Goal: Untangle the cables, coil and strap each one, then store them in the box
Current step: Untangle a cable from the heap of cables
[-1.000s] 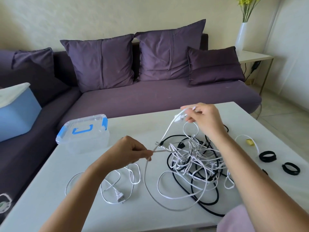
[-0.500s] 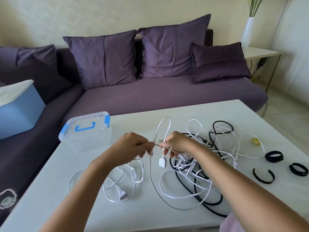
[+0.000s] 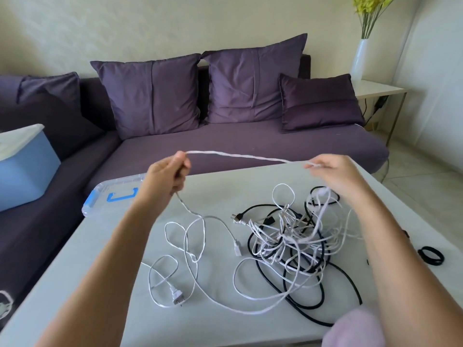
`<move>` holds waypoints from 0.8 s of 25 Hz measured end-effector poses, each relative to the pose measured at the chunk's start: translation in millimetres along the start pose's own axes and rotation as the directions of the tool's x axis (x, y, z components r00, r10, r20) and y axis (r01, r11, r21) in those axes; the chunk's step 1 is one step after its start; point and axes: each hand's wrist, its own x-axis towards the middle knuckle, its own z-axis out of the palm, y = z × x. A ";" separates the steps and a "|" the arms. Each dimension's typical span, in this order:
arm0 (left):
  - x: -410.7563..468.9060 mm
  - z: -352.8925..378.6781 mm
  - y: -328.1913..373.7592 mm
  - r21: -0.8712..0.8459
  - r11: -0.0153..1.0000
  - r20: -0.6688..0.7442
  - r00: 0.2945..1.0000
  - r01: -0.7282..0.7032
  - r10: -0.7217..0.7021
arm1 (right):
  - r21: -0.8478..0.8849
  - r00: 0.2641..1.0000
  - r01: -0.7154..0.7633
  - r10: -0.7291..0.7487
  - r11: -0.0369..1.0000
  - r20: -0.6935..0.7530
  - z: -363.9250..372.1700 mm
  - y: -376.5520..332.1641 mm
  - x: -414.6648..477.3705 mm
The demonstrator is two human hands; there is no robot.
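A white cable (image 3: 240, 156) stretches taut in the air between my two hands above the white table (image 3: 215, 191). My left hand (image 3: 166, 175) grips one part of it; below that hand the cable trails down to loose loops and a two-pin plug (image 3: 177, 295). My right hand (image 3: 335, 175) pinches the other part, which drops into a tangled heap of white and black cables (image 3: 290, 241). A clear plastic box (image 3: 110, 196) with blue latches stands at the table's far left, partly behind my left forearm.
Black strap rings (image 3: 431, 255) lie at the table's right edge. A purple sofa (image 3: 250, 141) with cushions runs behind the table. On its left part stands a blue bin (image 3: 22, 169). A side table with a white vase (image 3: 358, 61) is at the far right.
My hands were close together at the tangle; they have risen and spread apart, pulling a length of white cable straight between them. The camera view has tilted slightly.
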 end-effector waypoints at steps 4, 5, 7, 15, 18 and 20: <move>5.5 -18.3 -12.0 -0.227 0.969 -0.015 0.994 0.101 -0.107 | 0.196 0.976 -0.031 0.072 0.980 -0.204 -22.8 20.6 0.6; 6.9 -17.6 -16.0 -0.151 0.983 -0.098 0.988 0.101 -0.116 | 0.190 0.974 -0.021 0.063 0.982 -0.218 -22.4 20.6 0.5; 10.1 -21.1 -23.9 0.073 0.989 -0.329 0.939 0.132 -0.101 | 0.139 0.971 0.006 0.028 0.990 -0.237 -18.7 12.8 -0.8; 5.8 -27.2 -54.2 0.791 0.594 -0.112 0.989 0.147 -0.096 | 0.252 0.992 0.036 -0.064 0.967 0.107 20.4 -13.1 -15.7; -18.9 34.8 -21.9 0.457 0.884 0.153 0.988 -0.098 0.031 | 0.237 0.978 0.076 -0.118 0.969 0.170 43.2 -24.0 -26.7; -33.8 67.7 -2.9 0.301 0.948 0.326 0.945 -0.108 0.004 | 0.206 0.968 0.150 -0.186 0.967 0.169 55.8 -29.8 -37.2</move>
